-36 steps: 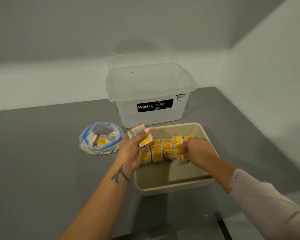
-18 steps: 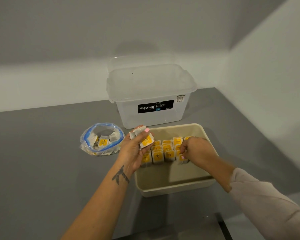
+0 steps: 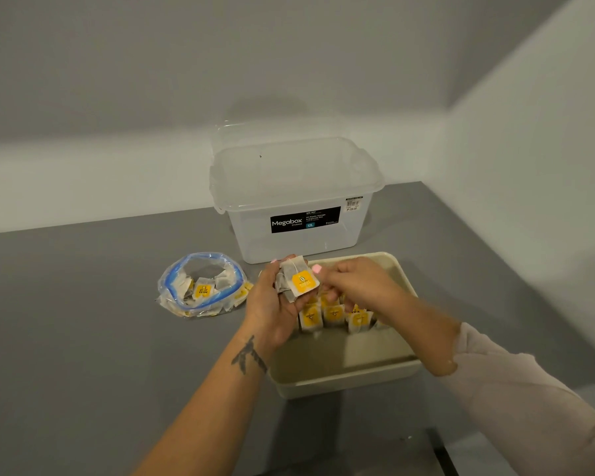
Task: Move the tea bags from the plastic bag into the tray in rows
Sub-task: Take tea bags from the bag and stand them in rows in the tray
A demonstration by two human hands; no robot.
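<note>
left hand gripped tea bags over tray | right hand just beside, fingers curled, grip unclear

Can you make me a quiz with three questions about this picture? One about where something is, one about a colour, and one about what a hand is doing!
1. Where is the plastic bag?
A. Inside the tray
B. On the table left of the tray
C. Inside the clear box

2. What colour are the labels on the tea bags in the tray?
A. Yellow
B. Green
C. Red

3. What is the left hand doing?
A. Lying flat on the table
B. Holding the box lid
C. Holding a bunch of tea bags

Answers:
1 B, the bag lies on the grey table beside the tray.
2 A, each label shows yellow.
3 C, its fingers curl round several bags above the tray.
</note>
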